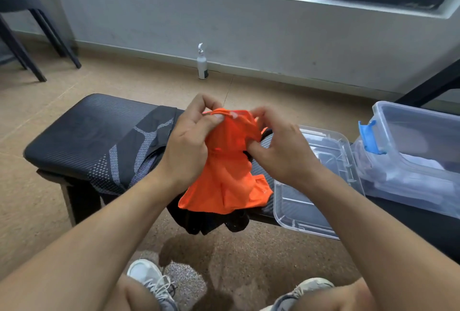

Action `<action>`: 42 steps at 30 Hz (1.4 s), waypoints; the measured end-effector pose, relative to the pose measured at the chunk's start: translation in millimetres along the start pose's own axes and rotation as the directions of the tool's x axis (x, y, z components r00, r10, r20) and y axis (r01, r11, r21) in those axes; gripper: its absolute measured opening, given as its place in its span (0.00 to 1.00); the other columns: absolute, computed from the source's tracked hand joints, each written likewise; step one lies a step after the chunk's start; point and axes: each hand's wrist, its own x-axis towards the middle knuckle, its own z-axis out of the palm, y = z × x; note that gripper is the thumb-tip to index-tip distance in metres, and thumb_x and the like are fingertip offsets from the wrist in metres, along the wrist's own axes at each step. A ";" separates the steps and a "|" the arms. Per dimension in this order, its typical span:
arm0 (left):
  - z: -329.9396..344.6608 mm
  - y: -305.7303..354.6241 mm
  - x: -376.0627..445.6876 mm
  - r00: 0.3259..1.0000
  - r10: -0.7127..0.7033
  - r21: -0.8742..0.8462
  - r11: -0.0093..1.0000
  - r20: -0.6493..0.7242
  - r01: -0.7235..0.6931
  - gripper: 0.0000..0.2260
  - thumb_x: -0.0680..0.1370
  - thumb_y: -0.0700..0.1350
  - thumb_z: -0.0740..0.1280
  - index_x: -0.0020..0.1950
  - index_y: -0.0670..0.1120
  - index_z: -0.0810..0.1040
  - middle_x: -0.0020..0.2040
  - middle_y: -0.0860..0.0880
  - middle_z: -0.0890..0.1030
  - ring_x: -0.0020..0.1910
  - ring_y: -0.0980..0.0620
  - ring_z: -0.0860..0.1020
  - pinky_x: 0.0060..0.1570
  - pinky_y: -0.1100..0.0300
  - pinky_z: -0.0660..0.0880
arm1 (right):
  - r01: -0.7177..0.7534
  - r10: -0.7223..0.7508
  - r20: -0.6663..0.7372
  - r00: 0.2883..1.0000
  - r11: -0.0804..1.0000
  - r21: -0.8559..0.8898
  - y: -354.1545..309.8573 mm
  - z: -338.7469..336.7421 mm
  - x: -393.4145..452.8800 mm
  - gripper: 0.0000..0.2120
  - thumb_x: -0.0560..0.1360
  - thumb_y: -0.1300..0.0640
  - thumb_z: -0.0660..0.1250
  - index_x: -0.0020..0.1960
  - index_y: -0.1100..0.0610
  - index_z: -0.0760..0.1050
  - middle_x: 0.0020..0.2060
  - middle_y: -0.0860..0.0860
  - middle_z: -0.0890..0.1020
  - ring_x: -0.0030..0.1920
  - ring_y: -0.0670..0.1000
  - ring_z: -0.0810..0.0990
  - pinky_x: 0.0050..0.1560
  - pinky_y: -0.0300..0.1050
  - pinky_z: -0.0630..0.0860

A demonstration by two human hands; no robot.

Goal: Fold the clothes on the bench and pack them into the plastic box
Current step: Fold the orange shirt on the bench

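Observation:
An orange garment (229, 176) hangs bunched above the black bench (82, 133). My left hand (191, 146) pinches its top edge, and my right hand (281, 151) grips the cloth beside it. A black garment with grey patterns (132, 153) lies spread on the bench to the left. More black cloth (214, 221) droops over the bench's front edge below the orange one. The clear plastic box (413, 161) with a blue latch stands on the right end of the bench, with folded pale clothes inside.
The box's clear lid (311, 201) lies upside down on the bench between my hands and the box. A white pump bottle (202, 62) stands on the floor by the wall. A black chair (29, 29) is at the far left. My shoes (151, 283) are below.

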 end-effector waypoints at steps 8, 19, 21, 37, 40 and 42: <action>-23.3 -11.8 22.5 0.904 0.096 0.219 0.976 -0.417 -0.003 0.12 0.78 0.52 0.73 0.41 0.53 0.71 0.29 0.48 0.72 0.28 0.49 0.68 0.27 0.53 0.63 | 0.204 -0.176 0.346 0.922 0.978 -0.046 -25.1 -25.7 -2.6 0.10 0.68 0.60 0.68 0.37 0.63 0.68 0.37 0.55 0.74 0.46 0.56 0.73 0.54 0.56 0.72; -54.0 -46.1 57.8 0.835 0.065 0.360 0.918 -0.546 0.164 0.11 0.80 0.51 0.71 0.48 0.46 0.73 0.36 0.55 0.73 0.33 0.60 0.71 0.32 0.72 0.67 | -0.265 -0.172 0.372 0.912 0.445 0.855 -25.3 -101.2 -15.0 0.23 0.52 0.45 0.86 0.44 0.52 0.87 0.36 0.50 0.86 0.36 0.46 0.85 0.40 0.39 0.82; -57.7 -51.0 60.9 0.825 0.028 0.322 0.928 -0.564 0.188 0.10 0.80 0.52 0.71 0.48 0.47 0.74 0.36 0.54 0.74 0.33 0.60 0.71 0.31 0.72 0.67 | -0.272 -0.043 0.285 0.958 0.193 0.943 -7.0 -110.4 -11.2 0.14 0.65 0.56 0.78 0.49 0.61 0.87 0.42 0.57 0.88 0.42 0.52 0.87 0.47 0.44 0.83; -5.4 -28.5 39.9 0.944 -0.326 0.074 0.944 0.061 0.321 0.07 0.83 0.43 0.66 0.58 0.50 0.82 0.43 0.48 0.87 0.37 0.51 0.83 0.39 0.55 0.80 | -0.576 0.624 0.192 0.757 0.499 0.648 -0.4 -16.5 4.5 0.09 0.74 0.59 0.75 0.50 0.57 0.77 0.36 0.54 0.84 0.29 0.47 0.82 0.26 0.40 0.75; 4.4 -23.7 28.9 0.919 -0.290 0.059 0.957 0.268 0.285 0.12 0.83 0.39 0.64 0.66 0.45 0.79 0.56 0.44 0.87 0.53 0.47 0.85 0.55 0.54 0.82 | -0.562 0.577 0.188 0.795 0.584 0.586 -1.0 6.4 2.9 0.21 0.73 0.59 0.77 0.61 0.55 0.73 0.47 0.56 0.87 0.44 0.53 0.87 0.43 0.50 0.84; 2.1 -24.3 25.7 0.918 -0.259 0.132 0.964 0.301 0.229 0.14 0.82 0.39 0.67 0.67 0.45 0.78 0.59 0.46 0.86 0.59 0.49 0.84 0.61 0.56 0.80 | -0.559 0.560 0.166 0.812 0.662 0.499 3.1 11.3 4.1 0.15 0.73 0.58 0.77 0.57 0.55 0.78 0.47 0.56 0.87 0.46 0.56 0.87 0.49 0.57 0.84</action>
